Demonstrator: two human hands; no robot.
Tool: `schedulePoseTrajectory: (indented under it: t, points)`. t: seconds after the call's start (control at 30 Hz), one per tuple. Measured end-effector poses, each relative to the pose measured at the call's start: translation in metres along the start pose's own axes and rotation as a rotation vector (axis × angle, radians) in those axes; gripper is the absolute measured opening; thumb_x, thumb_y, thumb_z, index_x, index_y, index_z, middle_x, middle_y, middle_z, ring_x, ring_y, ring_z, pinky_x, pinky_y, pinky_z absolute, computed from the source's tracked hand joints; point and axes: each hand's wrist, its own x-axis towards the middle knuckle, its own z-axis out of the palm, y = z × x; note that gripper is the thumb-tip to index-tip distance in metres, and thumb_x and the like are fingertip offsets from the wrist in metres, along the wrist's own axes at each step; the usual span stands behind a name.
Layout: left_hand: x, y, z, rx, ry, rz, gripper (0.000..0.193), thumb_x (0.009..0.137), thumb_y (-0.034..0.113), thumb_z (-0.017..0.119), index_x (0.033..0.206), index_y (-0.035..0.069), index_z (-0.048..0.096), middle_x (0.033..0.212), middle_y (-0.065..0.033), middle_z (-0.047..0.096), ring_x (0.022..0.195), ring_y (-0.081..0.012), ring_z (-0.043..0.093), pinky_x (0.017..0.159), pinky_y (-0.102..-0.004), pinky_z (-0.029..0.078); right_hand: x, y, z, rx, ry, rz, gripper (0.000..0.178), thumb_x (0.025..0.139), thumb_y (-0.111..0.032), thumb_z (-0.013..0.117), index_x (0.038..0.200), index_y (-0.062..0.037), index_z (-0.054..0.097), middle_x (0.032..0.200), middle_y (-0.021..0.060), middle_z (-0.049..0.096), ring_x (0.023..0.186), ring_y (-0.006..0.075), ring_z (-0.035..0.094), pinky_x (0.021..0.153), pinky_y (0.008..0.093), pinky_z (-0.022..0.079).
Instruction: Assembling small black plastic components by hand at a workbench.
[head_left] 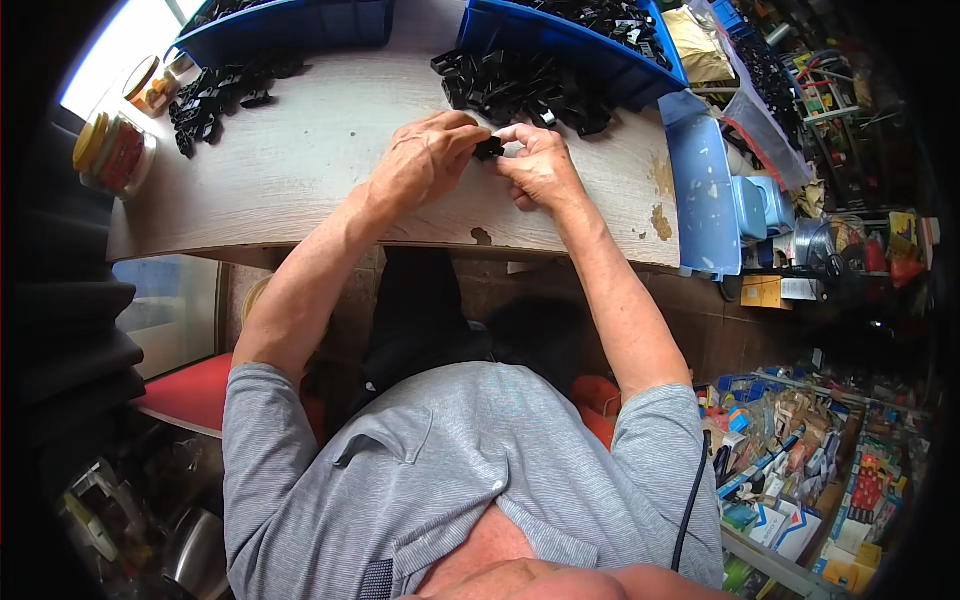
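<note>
Between my two hands, above the near part of the table, is a small black plastic part [488, 149]. The fingers of my left hand [425, 158] are closed on its left side. My right hand [545, 168] pinches it from the right with thumb and index finger. My fingers cover much of the part, so its exact kind does not show. Just beyond my hands lies a heap of similar black parts [520, 88]. A smaller group of black parts [215, 100] is spread on the far left of the table.
Two blue bins stand at the back, one at left [290, 28] and one at right [570, 50] with black parts inside. Jars [113, 155] sit at the table's left edge. A light-blue tray [703, 190] borders the right side, beside crowded shelves. The wooden tabletop [270, 190] has chipped patches.
</note>
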Motion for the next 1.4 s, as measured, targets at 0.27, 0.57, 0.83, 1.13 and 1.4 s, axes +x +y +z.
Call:
schedulePoseTrajectory:
  t: [0.27, 0.57, 0.83, 1.13, 1.4]
  points:
    - [0.012, 0.001, -0.002, 0.021, -0.168, 0.127, 0.041, 0.087, 0.001, 0.063, 0.127, 0.007, 0.070, 0.114, -0.0116, 0.069, 0.102, -0.0298, 0.069, 0.089, -0.0394, 0.057, -0.001, 0.002, -0.005, 0.024, -0.018, -0.027, 0.029, 0.085, -0.004, 0.072, 0.113, -0.0042, 0.070, 0.054, -0.0013, 0.054, 0.042, 0.0079, 0.050, 0.038, 0.0247, 0.036]
    - [-0.009, 0.013, -0.005, 0.158, -0.140, 0.111, 0.042, 0.090, 0.011, 0.061, 0.132, 0.009, 0.065, 0.123, -0.0127, 0.069, 0.116, -0.0301, 0.065, 0.104, -0.0413, 0.050, -0.003, 0.003, -0.010, 0.084, -0.113, 0.002, 0.028, 0.084, -0.006, 0.074, 0.112, -0.0058, 0.070, 0.058, -0.0035, 0.053, 0.047, 0.0070, 0.052, 0.039, 0.0240, 0.041]
    - [-0.027, -0.064, -0.073, 0.597, 0.440, -0.424, 0.031, 0.089, 0.033, 0.078, 0.117, 0.021, 0.071, 0.098, -0.0075, 0.073, 0.090, -0.0276, 0.068, 0.069, -0.0393, 0.058, -0.017, 0.013, -0.018, 0.279, -0.005, 0.038, 0.037, 0.083, -0.015, 0.082, 0.112, 0.0015, 0.064, 0.059, -0.0005, 0.057, 0.046, 0.0090, 0.056, 0.042, 0.0265, 0.053]
    - [-0.062, -0.139, -0.124, 0.893, 0.198, -0.617, 0.034, 0.096, 0.038, 0.066, 0.127, 0.027, 0.072, 0.110, -0.0076, 0.072, 0.102, -0.0327, 0.067, 0.088, -0.0440, 0.055, -0.029, 0.076, -0.117, 0.702, 0.551, 0.077, 0.035, 0.085, -0.016, 0.081, 0.112, -0.0025, 0.063, 0.053, 0.0021, 0.051, 0.051, 0.0218, 0.064, 0.055, 0.0433, 0.063]
    - [-0.047, -0.097, -0.086, 0.629, 0.164, -0.394, 0.020, 0.090, 0.016, 0.068, 0.108, 0.016, 0.076, 0.111, -0.0070, 0.070, 0.106, -0.0303, 0.066, 0.087, -0.0421, 0.055, -0.021, 0.063, -0.098, 0.536, 0.508, 0.096, 0.037, 0.084, -0.020, 0.084, 0.112, -0.0048, 0.066, 0.055, 0.0004, 0.051, 0.050, 0.0167, 0.061, 0.053, 0.0346, 0.062]
